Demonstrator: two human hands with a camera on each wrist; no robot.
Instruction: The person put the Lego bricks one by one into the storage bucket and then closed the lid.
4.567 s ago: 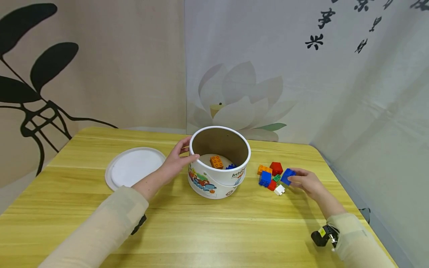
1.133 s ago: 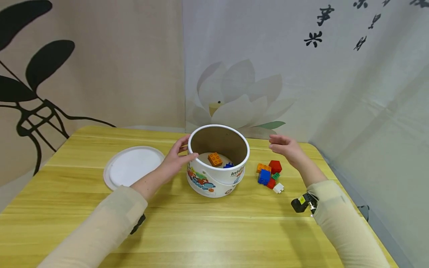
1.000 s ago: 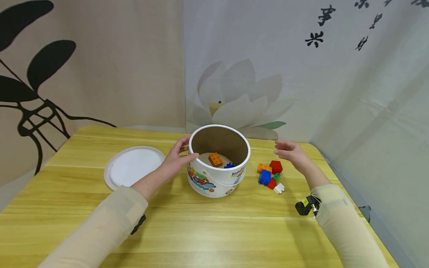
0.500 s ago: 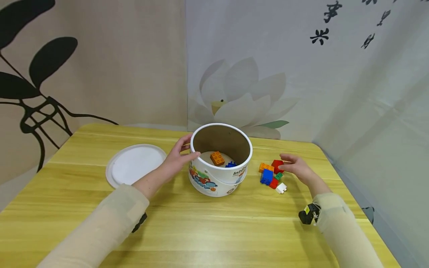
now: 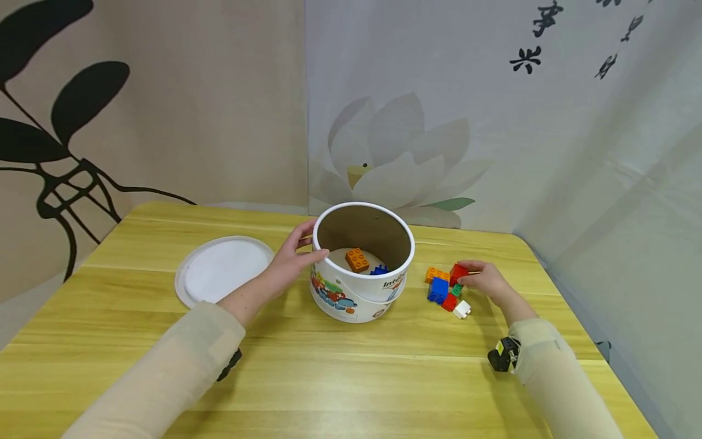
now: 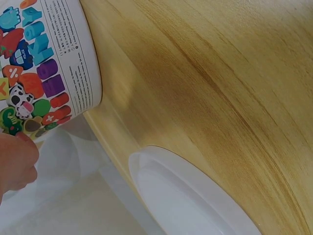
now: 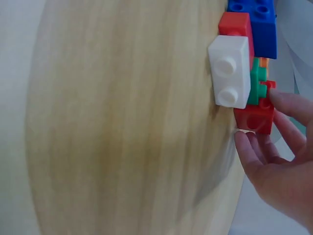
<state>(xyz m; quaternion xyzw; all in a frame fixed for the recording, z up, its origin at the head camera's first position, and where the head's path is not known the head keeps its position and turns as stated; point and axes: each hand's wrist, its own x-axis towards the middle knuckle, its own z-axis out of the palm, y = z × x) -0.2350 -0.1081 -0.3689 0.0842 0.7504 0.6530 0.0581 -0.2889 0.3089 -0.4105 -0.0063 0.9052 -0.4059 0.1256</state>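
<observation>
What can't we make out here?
Blue brick inside bucket, head view: lower part hidden by bucket's front rim.
Left hand, left wrist view: partly cut off by left edge.
Fine print, left wrist view: too small.
Lid, left wrist view: cut off by bottom edge.

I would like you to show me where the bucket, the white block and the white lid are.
Bucket [image 5: 364,290]: head view, on its front outer wall.
White block [image 7: 229,73]: right wrist view, on its studded face.
White lid [image 5: 223,269]: head view, on its flat middle.
</observation>
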